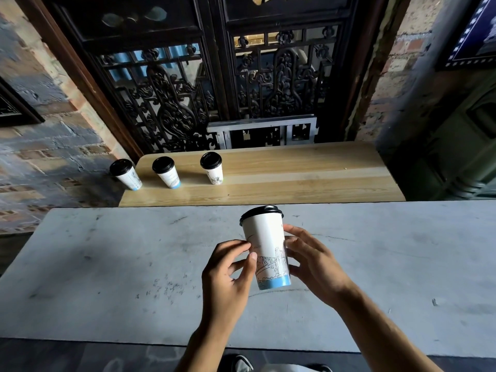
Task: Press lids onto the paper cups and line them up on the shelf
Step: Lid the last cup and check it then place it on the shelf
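I hold a white paper cup with a black lid, a blue base band and a line drawing, lifted a little above the grey table. My left hand grips its left side with thumb and fingers. My right hand wraps its right side. Three lidded cups stand in a row on the wooden shelf beyond the table: one at the far left edge, one beside it, one further right.
A dark carved wooden screen and a small metal frame stand behind the shelf. Brick walls flank both sides. The shelf's right part is bare wood. Shoes show below the table's near edge.
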Demonstrator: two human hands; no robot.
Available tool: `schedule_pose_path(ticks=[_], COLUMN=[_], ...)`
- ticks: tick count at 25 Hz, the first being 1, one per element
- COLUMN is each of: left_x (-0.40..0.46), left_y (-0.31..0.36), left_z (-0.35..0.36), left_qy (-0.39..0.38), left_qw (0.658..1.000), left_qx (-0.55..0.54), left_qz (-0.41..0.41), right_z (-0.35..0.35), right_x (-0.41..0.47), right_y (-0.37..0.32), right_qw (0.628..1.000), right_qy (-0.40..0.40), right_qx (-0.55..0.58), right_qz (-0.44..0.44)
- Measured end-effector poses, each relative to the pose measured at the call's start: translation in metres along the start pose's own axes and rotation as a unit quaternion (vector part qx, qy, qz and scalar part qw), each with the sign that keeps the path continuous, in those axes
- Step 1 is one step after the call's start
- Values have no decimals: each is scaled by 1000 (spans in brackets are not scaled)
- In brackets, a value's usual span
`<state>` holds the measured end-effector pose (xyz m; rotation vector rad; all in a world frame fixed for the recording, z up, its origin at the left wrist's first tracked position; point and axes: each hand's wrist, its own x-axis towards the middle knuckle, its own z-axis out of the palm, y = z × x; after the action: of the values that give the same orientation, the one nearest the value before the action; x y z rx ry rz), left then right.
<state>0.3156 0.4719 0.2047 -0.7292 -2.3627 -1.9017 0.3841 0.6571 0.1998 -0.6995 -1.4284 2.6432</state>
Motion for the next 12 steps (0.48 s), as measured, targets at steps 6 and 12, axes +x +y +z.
schedule_pose_path(ticks=[6, 12], left_x=[2, 6], left_y=[3, -8], left_z=[0, -3], left_qy=[-17, -29], left_qw=[1000, 993], left_qx=[-7, 80], left_qz=[14, 80], right_z=[0, 1], right_x=[4, 7], right_y=[0, -2], right_qw=[1000, 998], right_qy=[15, -23], right_qx=[15, 52], right_qz=[3, 6])
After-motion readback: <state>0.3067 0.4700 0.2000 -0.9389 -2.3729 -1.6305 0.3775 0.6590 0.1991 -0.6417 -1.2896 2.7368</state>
